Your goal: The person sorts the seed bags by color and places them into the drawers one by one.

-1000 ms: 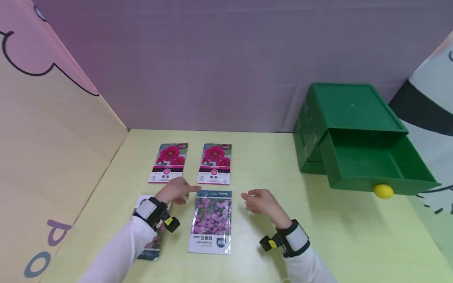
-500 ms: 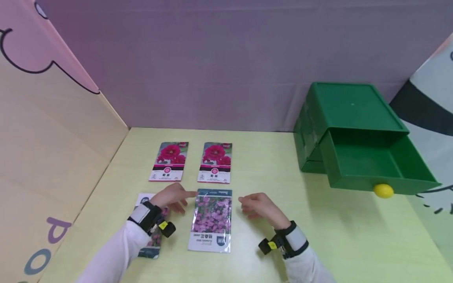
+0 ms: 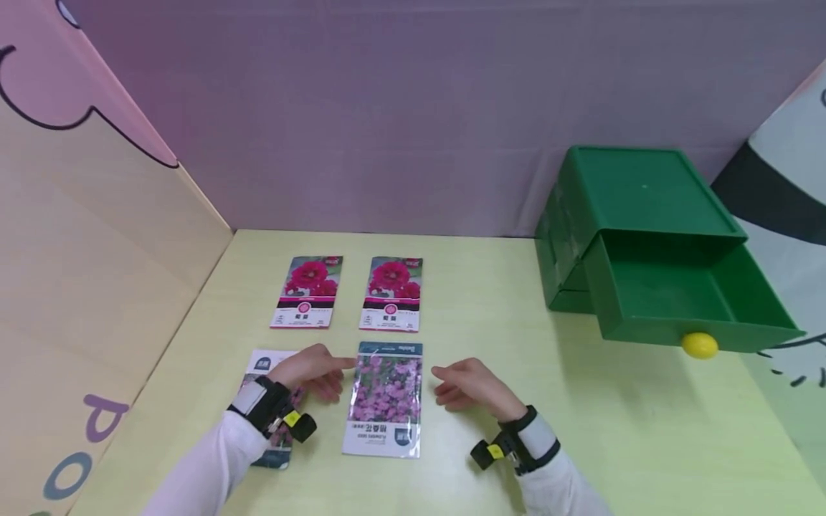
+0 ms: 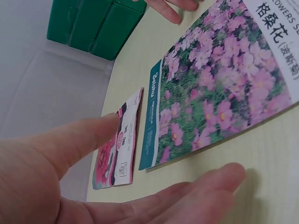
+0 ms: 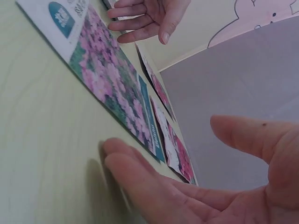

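Seed packet (image 3: pixel 385 398) of pink cosmos lies flat on the yellow-green table (image 3: pixel 632 430), between both hands — over the last second they have drawn back toward the person and lowered beside it. Left hand (image 3: pixel 308 370) and right hand (image 3: pixel 466 385) hold nothing, fingers relaxed. The glossy packet is printed side up; two red-flower packets (image 3: pixel 350 292) lie beyond, the open green drawer (image 3: pixel 671 294) well apart.
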